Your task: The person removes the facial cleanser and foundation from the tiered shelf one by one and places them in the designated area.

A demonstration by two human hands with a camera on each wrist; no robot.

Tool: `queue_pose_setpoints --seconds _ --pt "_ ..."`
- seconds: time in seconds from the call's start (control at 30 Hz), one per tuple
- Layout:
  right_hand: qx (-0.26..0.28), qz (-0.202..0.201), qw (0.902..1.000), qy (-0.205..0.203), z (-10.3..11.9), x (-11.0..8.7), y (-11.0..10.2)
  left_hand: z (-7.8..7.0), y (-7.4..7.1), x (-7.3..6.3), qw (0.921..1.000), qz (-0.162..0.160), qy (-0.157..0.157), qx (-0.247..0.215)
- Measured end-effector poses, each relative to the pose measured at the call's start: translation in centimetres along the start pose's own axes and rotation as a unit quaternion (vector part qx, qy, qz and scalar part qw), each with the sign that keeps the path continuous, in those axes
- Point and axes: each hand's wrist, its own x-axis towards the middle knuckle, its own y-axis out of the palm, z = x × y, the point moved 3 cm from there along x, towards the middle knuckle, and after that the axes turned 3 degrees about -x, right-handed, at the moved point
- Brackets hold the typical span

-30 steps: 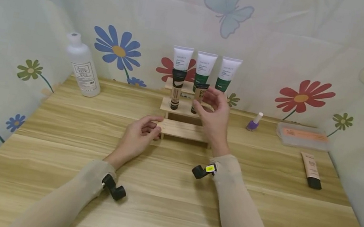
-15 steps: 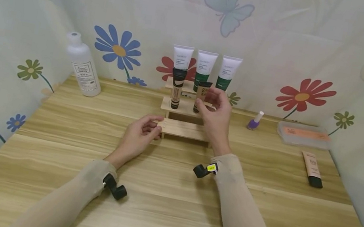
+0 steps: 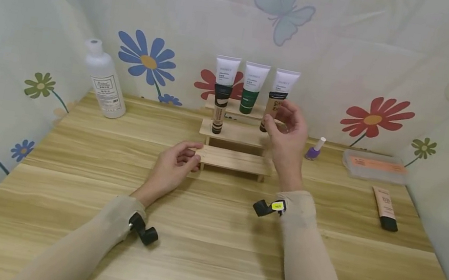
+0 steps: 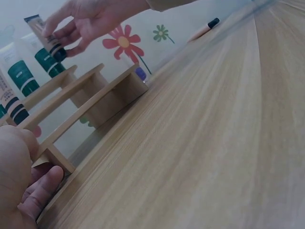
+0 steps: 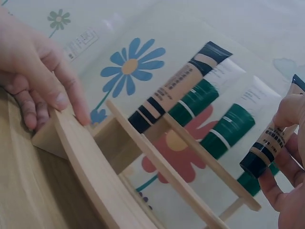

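Observation:
My right hand [image 3: 288, 143] pinches a tan cosmetic tube [image 3: 273, 106] with black ends, black cap down. In the right wrist view the held tube [image 5: 268, 145] hangs clear above the middle step, at its right end. My left hand [image 3: 173, 163] grips the left end of the bottom step of a three-step wooden display rack [image 3: 232, 160], thumb and fingers at its edge. A similar tan and black tube [image 3: 219, 112] stands on the middle step's left side. Three white and green tubes [image 3: 252, 85] stand on the top step; the held tube partly covers the right one.
A large white bottle [image 3: 104, 85] stands at the back left. Right of the rack are a purple nail polish bottle [image 3: 314, 150], a flat clear case [image 3: 373, 167] with an orange label and a lying beige BB tube [image 3: 384, 209]. A floral curtain [image 3: 335, 39] closes off the back.
My right hand has raised the tan tube off the middle step and moved it right, now in front of the right white and green tube. My left hand has stayed on the rack.

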Motion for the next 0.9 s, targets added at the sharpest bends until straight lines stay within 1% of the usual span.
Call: queue_pose_setpoints --seconds 0.23,0.5,0.6,0.7,0.9 --pt "-0.02 -0.031 0.999 -0.023 0.4 0.5 -3.0 0.4 0.0 0.1 1.0 -0.002 -0.003 0.003" --pt "-0.042 -0.052 0.9968 -0.043 1.3 0.6 -7.0 0.6 0.1 0.2 1.0 -0.001 -0.002 0.001" --pt "-0.061 -0.062 0.9951 -0.046 1.6 0.6 -8.8 0.5 0.2 0.2 1.0 0.001 0.0 0.001" --pt "-0.084 -0.073 0.9929 -0.041 1.7 0.4 -10.6 0.6 0.2 0.3 1.0 -0.001 0.003 0.0" --pt "-0.129 -0.098 0.9861 -0.039 1.6 0.1 -14.0 0.6 0.0 0.2 1.0 -0.004 0.002 -0.002"
